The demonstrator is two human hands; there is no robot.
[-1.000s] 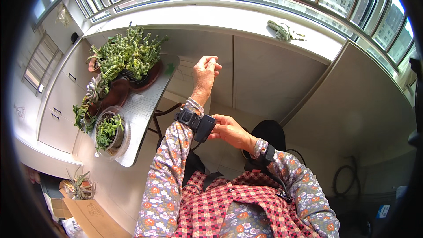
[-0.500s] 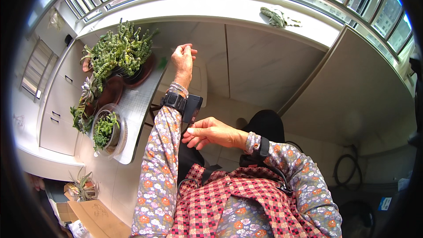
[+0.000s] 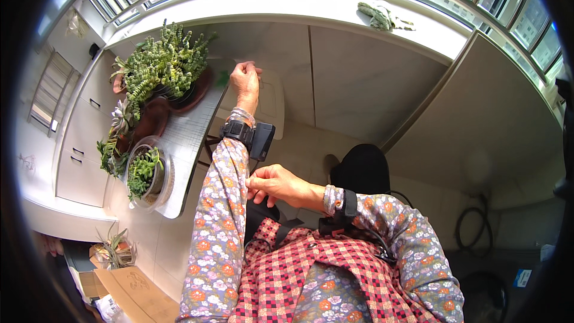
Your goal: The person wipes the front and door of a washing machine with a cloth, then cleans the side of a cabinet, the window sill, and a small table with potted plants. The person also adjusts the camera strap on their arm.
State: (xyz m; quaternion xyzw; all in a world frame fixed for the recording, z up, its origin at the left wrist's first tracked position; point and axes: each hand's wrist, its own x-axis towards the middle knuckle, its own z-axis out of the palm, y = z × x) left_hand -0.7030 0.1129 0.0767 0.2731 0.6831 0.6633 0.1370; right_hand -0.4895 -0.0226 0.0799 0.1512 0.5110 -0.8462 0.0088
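My left arm reaches forward past the plant table, a black strap with a dark box-shaped device (image 3: 262,141) at its wrist. My left hand (image 3: 244,84) is closed with its fingers curled beyond the table's edge; whatever may be in them is too small to make out. Bent across my body, my right hand (image 3: 278,184) has thumb and fingers pinched together at the edge of the flowered left sleeve (image 3: 224,203), apparently gripping its cloth. A large potted succulent (image 3: 170,63) stands to the left of my left hand.
The grey table (image 3: 182,158) also bears a small succulent pot (image 3: 144,173) in a clear basin. Behind my left hand is a pale stool (image 3: 274,98). A crumpled cloth (image 3: 381,15) lies on the white windowsill (image 3: 269,3). A cardboard box (image 3: 139,290) sits at lower left; a panel (image 3: 472,119) leans at right.
My right hand has shifted slightly left and down, bringing its fingertips against the left sleeve. My left hand has curled a little more, staying in nearly the same place.
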